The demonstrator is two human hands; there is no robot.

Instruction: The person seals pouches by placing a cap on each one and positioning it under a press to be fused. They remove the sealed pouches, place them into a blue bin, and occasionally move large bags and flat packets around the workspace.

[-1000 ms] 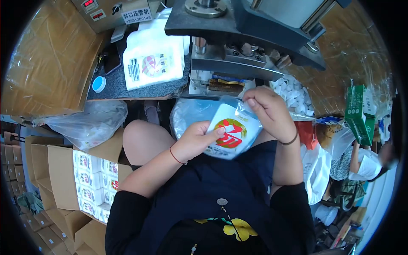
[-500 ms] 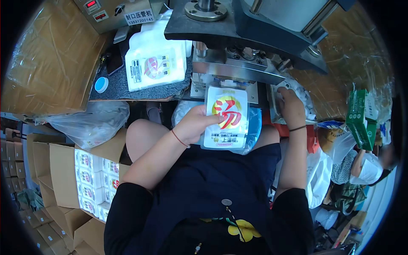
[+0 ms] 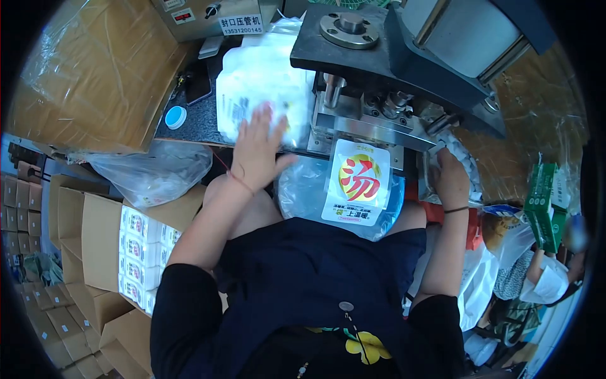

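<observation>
My left hand (image 3: pixel 257 151), fingers spread and slightly blurred, is over the near edge of a stack of white printed pouches (image 3: pixel 262 79). Nothing is held in it. One pouch with a large red character on yellow (image 3: pixel 358 208) hangs at the front of the pressing machine (image 3: pixel 372 123), its top edge against the metal bed. On the right, my right hand (image 3: pixel 451 180) reaches into a tray of small white pieces (image 3: pixel 470 161). Its fingertips are hidden among them, so its grip cannot be made out.
A blue-white plastic bag (image 3: pixel 303 196) lies beneath the hanging pouch. Left of the stack are a white-and-blue cap (image 3: pixel 175 117) and a dark phone (image 3: pixel 198 90). An open carton (image 3: pixel 101 240) holds rows of packed pouches. Another person (image 3: pixel 546 278) is at far right.
My left hand has let go of the red-character pouch and moved left and up to the stack. The pouch stays at the machine. My right hand remains at the tray; the view has shifted.
</observation>
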